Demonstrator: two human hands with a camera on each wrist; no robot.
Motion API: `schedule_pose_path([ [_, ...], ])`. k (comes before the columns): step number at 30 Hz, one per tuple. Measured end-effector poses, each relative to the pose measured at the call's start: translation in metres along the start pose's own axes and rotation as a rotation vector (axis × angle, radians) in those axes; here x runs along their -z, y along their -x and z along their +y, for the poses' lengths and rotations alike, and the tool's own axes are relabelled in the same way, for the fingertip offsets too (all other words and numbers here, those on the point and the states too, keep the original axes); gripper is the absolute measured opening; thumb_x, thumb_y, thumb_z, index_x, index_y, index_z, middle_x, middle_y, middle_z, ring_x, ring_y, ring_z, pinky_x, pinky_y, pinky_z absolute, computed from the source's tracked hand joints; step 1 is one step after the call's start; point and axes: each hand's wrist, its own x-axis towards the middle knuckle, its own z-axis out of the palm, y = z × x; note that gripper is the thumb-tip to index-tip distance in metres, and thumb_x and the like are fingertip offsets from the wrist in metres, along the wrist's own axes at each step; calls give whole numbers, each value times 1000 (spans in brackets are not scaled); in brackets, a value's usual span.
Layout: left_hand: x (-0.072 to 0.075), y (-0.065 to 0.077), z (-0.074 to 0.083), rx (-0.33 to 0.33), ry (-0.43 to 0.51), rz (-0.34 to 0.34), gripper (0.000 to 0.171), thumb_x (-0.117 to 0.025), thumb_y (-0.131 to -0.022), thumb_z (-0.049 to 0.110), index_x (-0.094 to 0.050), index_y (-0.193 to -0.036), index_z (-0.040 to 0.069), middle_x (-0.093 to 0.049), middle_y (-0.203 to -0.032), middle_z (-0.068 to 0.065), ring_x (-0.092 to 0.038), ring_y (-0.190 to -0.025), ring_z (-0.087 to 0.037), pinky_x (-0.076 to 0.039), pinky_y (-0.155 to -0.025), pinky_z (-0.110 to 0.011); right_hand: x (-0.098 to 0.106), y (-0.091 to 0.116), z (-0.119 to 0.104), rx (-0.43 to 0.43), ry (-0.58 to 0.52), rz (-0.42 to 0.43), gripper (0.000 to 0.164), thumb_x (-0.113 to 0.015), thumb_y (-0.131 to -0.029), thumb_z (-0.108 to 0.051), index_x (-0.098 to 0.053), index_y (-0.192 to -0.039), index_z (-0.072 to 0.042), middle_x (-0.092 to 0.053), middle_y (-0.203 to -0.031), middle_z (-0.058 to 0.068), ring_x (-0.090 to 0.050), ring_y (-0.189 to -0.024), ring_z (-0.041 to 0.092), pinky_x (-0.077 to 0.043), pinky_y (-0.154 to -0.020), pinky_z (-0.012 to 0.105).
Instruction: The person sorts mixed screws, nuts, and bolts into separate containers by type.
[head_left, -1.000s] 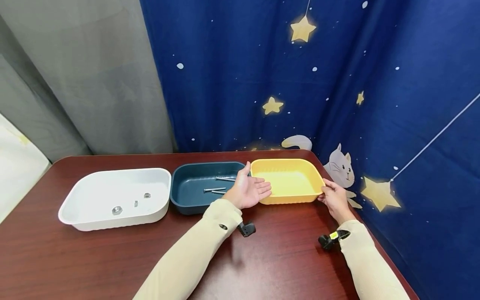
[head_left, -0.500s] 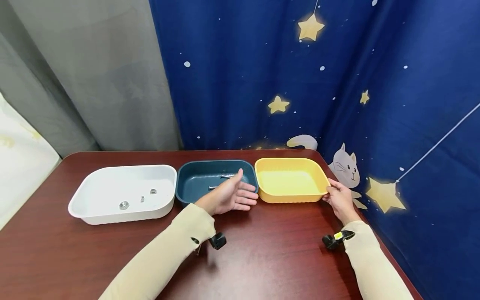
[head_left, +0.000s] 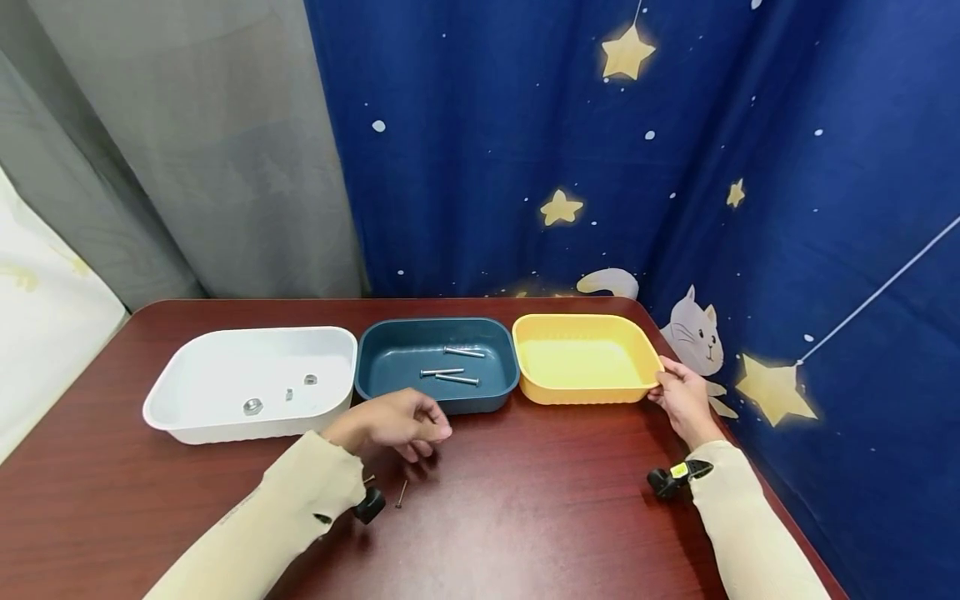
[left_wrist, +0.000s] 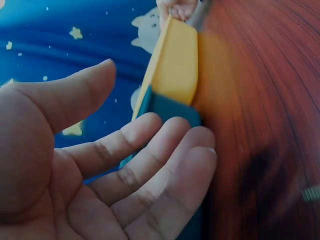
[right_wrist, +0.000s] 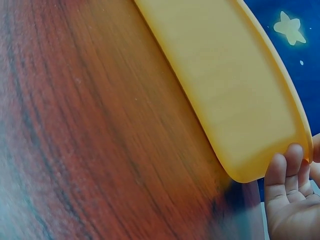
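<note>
My left hand (head_left: 405, 421) is over the table just in front of the dark teal bin (head_left: 480, 403). Its fingers are loosely bent and apart from the thumb in the left wrist view, with nothing between them. Below it lies a small brass-coloured screw (head_left: 401, 494), with another screw (head_left: 369, 479) partly hidden by the wrist. Fingers of my right hand (head_left: 684, 402) pinch the right rim of the yellow bin (head_left: 588, 397), thumb over the edge and fingers against the outer wall. A threaded piece (left_wrist: 311, 194) shows at the left wrist view's right edge.
Silver screws (head_left: 441, 372) lie inside the teal bin. To its left stands a white bin (head_left: 255, 432) holding a large nut (head_left: 252, 406) and smaller metal pieces (head_left: 311, 379). The three bins form a row near the back edge of the reddish-brown table (head_left: 525, 517), before curtains (head_left: 465, 150).
My left hand has moved left and toward me from beside the yellow bin, uncovering the teal bin and turning palm-down. Two screws now show on the table. My right hand keeps its hold.
</note>
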Motion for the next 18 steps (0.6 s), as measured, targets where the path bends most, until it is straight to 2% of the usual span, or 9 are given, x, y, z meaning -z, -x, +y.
schedule_pose_path([
  [5,10,19,-17,49,-73,53,13,-71,-89,10,-61,-91,1,-63,-74,-13,-62,-64,-19,-57,-59,-35,-1,0,0,-3,-17,1,50,-41,-101,-2,-31,-149,2,-43,-116,16,-53,-60,7,-51,-60,19],
  [9,17,32,-32,105,-152,112,15,-74,-84,5,-59,-86,3,-62,-69,-10,-60,-59,-18,-56,-54,-34,0,-1,0,-4,-11,12,49,-42,-101,-3,-31,-149,1,-43,-119,18,-53,-60,7,-51,-60,19],
  [12,20,41,-44,150,-197,128,18,-76,-82,2,-58,-83,3,-60,-66,-7,-57,-57,-16,-56,-52,-33,-1,-1,0,-8,-6,9,50,-42,-101,-5,-31,-149,1,-42,-122,18,-53,-61,7,-52,-61,19],
  [18,19,49,-60,196,-283,182,23,-81,-75,1,-59,-75,5,-58,-65,-4,-55,-57,-16,-55,-51,-32,-1,0,0,-12,-8,11,50,-42,-101,-5,-31,-149,1,-42,-122,18,-53,-61,8,-52,-61,19],
])
